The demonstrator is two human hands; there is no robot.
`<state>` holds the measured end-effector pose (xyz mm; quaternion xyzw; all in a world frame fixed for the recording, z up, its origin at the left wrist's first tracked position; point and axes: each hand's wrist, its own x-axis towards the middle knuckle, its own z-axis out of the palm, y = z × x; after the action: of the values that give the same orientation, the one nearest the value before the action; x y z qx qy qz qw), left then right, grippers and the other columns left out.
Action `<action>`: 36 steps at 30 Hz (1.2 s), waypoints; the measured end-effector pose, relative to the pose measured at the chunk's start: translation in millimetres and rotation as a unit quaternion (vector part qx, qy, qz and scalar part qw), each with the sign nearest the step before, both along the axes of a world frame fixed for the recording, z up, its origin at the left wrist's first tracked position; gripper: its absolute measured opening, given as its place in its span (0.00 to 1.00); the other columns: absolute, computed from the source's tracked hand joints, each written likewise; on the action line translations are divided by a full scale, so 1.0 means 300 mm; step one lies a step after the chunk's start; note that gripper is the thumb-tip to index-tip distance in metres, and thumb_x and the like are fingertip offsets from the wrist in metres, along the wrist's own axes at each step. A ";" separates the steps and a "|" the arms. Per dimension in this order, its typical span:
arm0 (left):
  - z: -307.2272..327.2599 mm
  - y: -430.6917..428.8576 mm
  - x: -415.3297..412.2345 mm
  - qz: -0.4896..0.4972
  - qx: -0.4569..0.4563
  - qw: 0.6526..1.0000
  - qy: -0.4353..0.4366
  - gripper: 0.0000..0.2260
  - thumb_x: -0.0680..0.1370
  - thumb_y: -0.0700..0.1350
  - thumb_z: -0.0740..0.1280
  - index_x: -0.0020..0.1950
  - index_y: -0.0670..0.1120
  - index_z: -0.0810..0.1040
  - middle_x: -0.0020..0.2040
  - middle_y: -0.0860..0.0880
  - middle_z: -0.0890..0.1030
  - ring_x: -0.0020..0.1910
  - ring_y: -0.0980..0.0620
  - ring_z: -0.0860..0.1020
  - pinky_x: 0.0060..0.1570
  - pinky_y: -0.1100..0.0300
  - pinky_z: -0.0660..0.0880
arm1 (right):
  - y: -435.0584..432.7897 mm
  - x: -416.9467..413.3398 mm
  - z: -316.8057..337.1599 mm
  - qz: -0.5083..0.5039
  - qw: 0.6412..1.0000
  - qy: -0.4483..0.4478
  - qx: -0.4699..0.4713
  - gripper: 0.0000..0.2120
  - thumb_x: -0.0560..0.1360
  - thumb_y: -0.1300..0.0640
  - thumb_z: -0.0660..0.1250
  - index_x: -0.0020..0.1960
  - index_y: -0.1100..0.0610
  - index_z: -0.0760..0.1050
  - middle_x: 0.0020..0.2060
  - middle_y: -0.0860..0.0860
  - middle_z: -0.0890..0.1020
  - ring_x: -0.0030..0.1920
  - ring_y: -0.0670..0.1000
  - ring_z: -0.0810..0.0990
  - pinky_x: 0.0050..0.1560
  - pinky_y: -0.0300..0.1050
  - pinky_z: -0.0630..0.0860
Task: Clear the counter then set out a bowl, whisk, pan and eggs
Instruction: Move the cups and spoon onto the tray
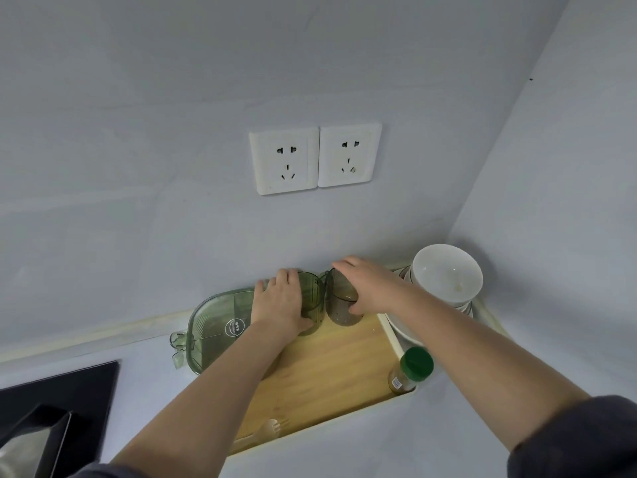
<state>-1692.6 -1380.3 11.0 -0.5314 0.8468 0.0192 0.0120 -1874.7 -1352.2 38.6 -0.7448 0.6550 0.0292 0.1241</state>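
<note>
Two translucent green cups stand side by side at the far end of a wooden board [331, 370], close to the wall. My left hand [281, 301] wraps the left green cup [312, 298]. Around the right green cup [341, 301] my right hand [370, 288] is closed from the right side. A stack of white bowls [446, 274] sits in the corner on white plates, just right of my right hand. No whisk, pan or eggs show.
A green lidded container [217, 326] lies left of the board against the wall. A green-capped spice jar [410, 370] stands at the board's right edge. A pale fork [265, 431] rests on its near end. A black cooktop [58, 405] fills the lower left. Two wall sockets [315, 158] are above.
</note>
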 end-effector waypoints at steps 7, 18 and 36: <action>-0.010 -0.005 -0.003 0.020 0.014 1.000 -0.004 0.43 0.69 0.59 0.73 0.74 0.45 0.54 0.67 0.45 0.67 0.67 0.46 0.69 0.69 0.50 0.59 | -0.010 -0.009 -0.029 -0.003 1.000 0.000 -0.004 0.45 0.67 0.57 0.76 0.77 0.56 0.54 0.72 0.53 0.62 0.71 0.55 0.62 0.67 0.52 0.68; 0.032 0.103 0.082 0.031 -0.017 0.996 0.078 0.49 0.69 0.65 0.70 0.77 0.48 0.44 0.75 0.47 0.57 0.75 0.47 0.55 0.75 0.42 0.49 | 0.090 0.055 0.037 -0.029 0.999 -0.001 -0.039 0.44 0.70 0.49 0.72 0.77 0.51 0.50 0.76 0.54 0.54 0.76 0.58 0.52 0.73 0.54 0.59; 0.309 0.872 0.938 0.143 -0.064 0.877 0.453 0.13 0.75 0.43 0.70 0.59 0.52 0.76 0.54 0.62 0.75 0.56 0.68 0.72 0.53 0.80 0.64 | 0.733 0.921 0.307 -0.061 0.860 -0.486 -0.141 0.18 0.76 0.59 0.67 0.62 0.43 0.72 0.57 0.39 0.78 0.58 0.40 0.77 0.60 0.43 0.74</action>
<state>-1411.3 -1118.6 103.6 -0.5794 0.6736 0.2054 -0.4102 -1598.3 -1132.3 130.9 -0.6321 0.5528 -0.4372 0.3221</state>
